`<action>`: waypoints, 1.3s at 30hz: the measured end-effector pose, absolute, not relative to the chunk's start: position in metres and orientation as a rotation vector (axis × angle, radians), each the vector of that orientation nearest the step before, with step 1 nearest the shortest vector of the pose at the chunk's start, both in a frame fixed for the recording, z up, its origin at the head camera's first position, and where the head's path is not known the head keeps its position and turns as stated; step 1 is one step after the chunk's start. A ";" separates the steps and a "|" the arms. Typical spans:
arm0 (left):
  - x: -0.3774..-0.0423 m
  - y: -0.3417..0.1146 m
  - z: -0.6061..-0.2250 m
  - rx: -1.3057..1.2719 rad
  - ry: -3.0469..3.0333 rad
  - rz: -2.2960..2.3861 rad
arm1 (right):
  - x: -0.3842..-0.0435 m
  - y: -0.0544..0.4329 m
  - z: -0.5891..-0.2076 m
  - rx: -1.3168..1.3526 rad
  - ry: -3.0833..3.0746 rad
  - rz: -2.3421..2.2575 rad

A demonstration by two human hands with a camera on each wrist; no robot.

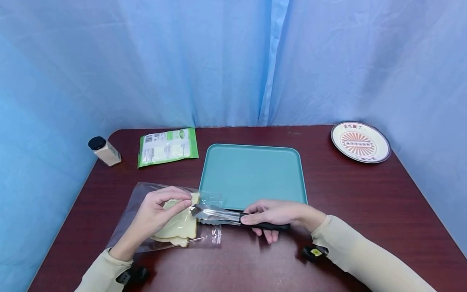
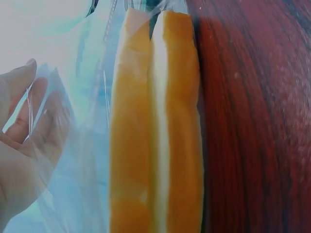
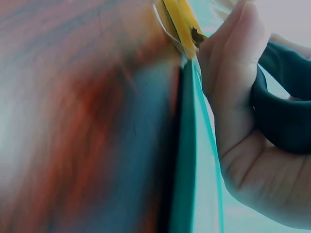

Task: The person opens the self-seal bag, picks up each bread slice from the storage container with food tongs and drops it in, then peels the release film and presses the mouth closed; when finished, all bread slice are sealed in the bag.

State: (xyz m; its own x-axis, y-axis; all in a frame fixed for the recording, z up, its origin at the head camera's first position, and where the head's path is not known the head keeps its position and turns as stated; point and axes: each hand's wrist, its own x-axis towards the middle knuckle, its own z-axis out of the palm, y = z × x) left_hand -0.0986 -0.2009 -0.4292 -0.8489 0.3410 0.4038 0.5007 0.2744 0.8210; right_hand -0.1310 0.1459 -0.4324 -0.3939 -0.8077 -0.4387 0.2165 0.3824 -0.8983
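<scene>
My left hand (image 1: 155, 213) pinches the upper film of a clear plastic bag (image 1: 125, 221) on the table's near left side. Two slices of bread (image 1: 187, 228) lie stacked inside it; their brown crusts (image 2: 131, 121) stand out in the left wrist view. Black handles of metal tongs (image 1: 220, 215) are in the grip of my right hand (image 1: 270, 213). The tongs point left, their scalloped tips at the bag's mouth, over the bread's right edge and close by my left fingertips. In the right wrist view, the dark handle (image 3: 282, 121) loops beside my hand.
A teal tray (image 1: 255, 174) lies just beyond the tongs. Behind the bag is a green and white packet (image 1: 168, 148), with a black-capped bottle (image 1: 106, 151) at the far left. A patterned plate (image 1: 359, 146) sits at the back right. Blue curtains (image 1: 233, 61) enclose the table.
</scene>
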 end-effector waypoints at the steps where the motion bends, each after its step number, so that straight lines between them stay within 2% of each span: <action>1: -0.098 -0.201 -0.428 -0.785 -2.398 -1.617 | -0.132 0.150 -0.431 -0.541 1.600 -1.221; 12: -0.101 -0.206 -0.412 -0.591 -2.689 -1.478 | -0.137 0.199 -0.405 -0.597 1.578 -1.257; 23: -0.106 -0.208 -0.401 -0.533 -2.763 -1.629 | -0.141 0.271 -0.389 -0.632 1.565 -1.615; 32: -0.111 -0.214 -0.400 -0.488 -2.728 -1.747 | -0.139 0.321 -0.390 -0.514 1.805 -1.726; 39: -0.112 -0.216 -0.400 -0.483 -2.720 -1.763 | -0.142 0.349 -0.397 -0.222 1.978 -1.717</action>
